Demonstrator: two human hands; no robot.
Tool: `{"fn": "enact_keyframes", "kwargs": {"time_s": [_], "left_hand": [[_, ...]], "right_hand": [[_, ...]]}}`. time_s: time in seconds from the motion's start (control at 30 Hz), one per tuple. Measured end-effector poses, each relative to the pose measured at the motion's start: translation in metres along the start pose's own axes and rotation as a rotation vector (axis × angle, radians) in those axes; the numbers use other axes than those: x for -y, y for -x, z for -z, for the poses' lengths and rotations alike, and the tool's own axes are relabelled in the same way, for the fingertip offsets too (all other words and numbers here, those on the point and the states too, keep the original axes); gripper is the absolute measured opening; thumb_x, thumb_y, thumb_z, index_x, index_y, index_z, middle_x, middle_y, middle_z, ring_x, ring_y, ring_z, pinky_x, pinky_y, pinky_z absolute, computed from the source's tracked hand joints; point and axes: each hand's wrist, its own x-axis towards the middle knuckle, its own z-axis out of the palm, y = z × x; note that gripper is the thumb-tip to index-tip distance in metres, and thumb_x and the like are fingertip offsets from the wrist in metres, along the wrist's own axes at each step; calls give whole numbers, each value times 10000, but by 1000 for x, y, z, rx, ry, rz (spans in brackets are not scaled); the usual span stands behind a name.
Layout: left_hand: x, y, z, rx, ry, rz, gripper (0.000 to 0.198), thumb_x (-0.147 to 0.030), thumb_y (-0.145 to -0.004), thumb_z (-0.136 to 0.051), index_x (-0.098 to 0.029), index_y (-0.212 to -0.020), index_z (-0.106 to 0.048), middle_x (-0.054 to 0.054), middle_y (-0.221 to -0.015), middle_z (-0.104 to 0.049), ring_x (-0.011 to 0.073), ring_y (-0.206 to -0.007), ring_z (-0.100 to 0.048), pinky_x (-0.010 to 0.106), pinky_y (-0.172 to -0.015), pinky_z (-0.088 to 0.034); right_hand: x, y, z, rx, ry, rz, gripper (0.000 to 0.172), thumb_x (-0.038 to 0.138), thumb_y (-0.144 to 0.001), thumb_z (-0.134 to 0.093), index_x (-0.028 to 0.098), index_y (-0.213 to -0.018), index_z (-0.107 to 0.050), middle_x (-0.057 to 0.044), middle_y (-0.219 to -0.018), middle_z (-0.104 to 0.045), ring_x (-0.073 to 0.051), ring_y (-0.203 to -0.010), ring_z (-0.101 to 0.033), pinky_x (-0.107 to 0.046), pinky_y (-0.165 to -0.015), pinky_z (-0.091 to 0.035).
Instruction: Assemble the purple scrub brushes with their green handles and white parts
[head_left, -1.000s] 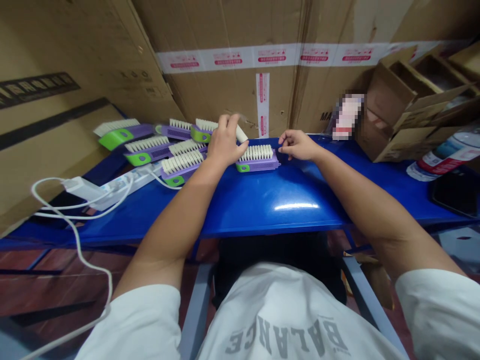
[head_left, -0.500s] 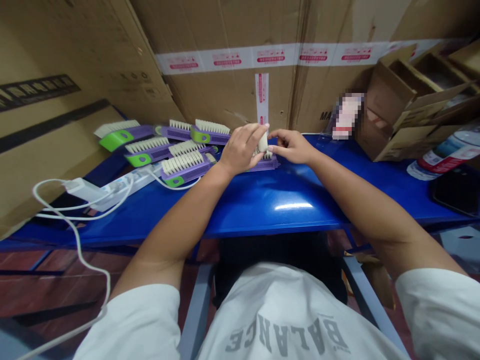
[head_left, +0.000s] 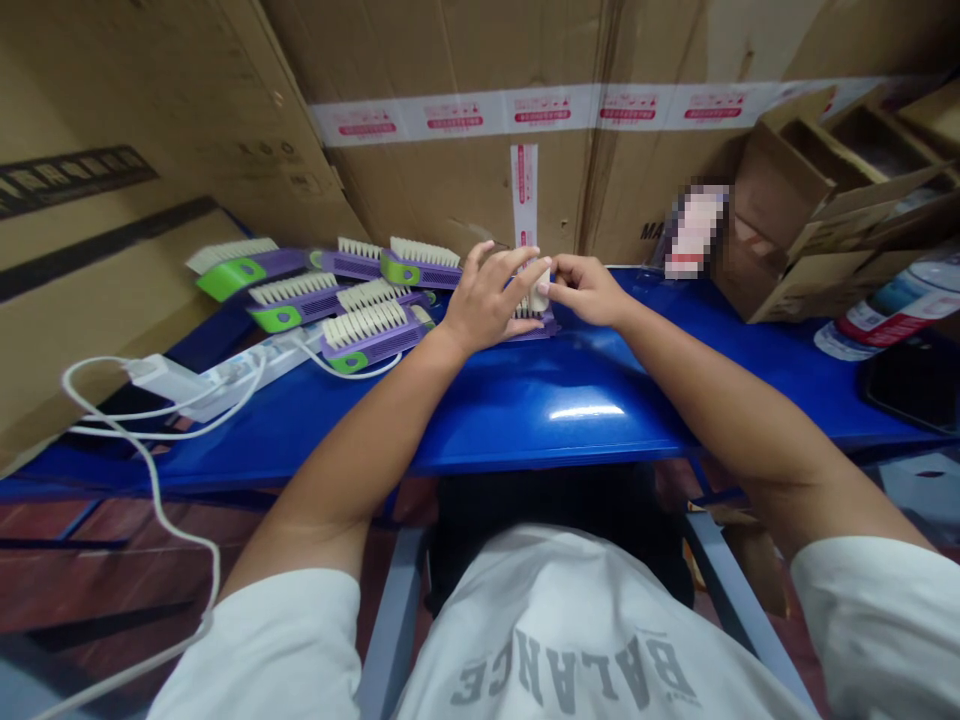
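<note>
A purple brush with pale bristles (head_left: pixel 529 311) lies on the table, mostly covered by my hands. My left hand (head_left: pixel 491 298) is spread over it, fingers apart, with the fingertips close to a small off-white piece (head_left: pixel 538 300). From the other side, my right hand (head_left: pixel 589 290) pinches that piece between thumb and forefinger, just above the bristles. What exactly the piece is cannot be made out. Left of my hands, several purple and green brushes (head_left: pixel 367 325) lie bristles up in a loose group.
A white power strip (head_left: pixel 214 392) with white cables lies at the left on the blue table (head_left: pixel 525 420). Large cardboard boxes (head_left: pixel 450 180) wall the back. On the right stand a divided carton (head_left: pixel 787 220), a bottle (head_left: pixel 885 310) and a dark phone (head_left: pixel 915 380).
The off-white piece has shifted slightly right and gone from my left fingers to my right hand's pinch. My left fingers have spread apart. The other brushes stay put.
</note>
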Motion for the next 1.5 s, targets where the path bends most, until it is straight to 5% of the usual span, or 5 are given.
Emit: {"fn": "enact_keyframes", "kwargs": {"time_s": [0.2, 0.7, 0.87, 1.3, 1.5], "left_hand": [[3, 2, -1, 102, 24, 98, 1213, -651, -893, -987, -236, -1859, -381, 243, -1801, -571, 485, -1678, -538, 689, -1447, -288], [-6, -3, 10, 427, 31, 311, 1100, -652, -959, -897, -179, -1838, -435, 270, -1891, -450, 499, -1739, -458, 721, -1478, -170], [-10, -4, 12, 441, 33, 331, 1073, -654, -973, -874, -194, -1837, -435, 257, -1882, -473, 500, -1729, -466, 747, -1465, -173], [-6, -3, 10, 443, 49, 345, 1067, -619, -962, -892, -197, -1832, -441, 254, -1858, -510, 494, -1719, -482, 716, -1444, -271], [-4, -2, 8, 441, 60, 323, 1055, -613, -951, -898, -189, -1815, -465, 248, -1828, -550, 488, -1681, -533, 633, -1384, -415]], "right_hand": [[-4, -3, 4, -77, -74, -66, 522, 632, -835, -999, 235, -906, -667, 105, -603, -487, -100, -563, -390, -260, -570, -318], [8, -3, 8, -257, -51, -475, 293, 331, -880, -900, 255, -951, -627, -21, -814, -724, -201, -726, -679, -293, -595, -546], [0, -4, 11, -287, -39, -515, 287, 270, -923, -856, 259, -1139, -667, 4, -805, -717, -207, -674, -690, -330, -610, -594], [4, 1, 17, -163, 91, -891, 192, 136, -935, -864, 213, -914, -689, -39, -631, -709, -195, -521, -691, -267, -456, -537], [1, 4, 15, -83, 194, -827, 254, 53, -865, -898, 207, -882, -696, -13, -608, -724, -176, -469, -676, -255, -415, -537]]}}
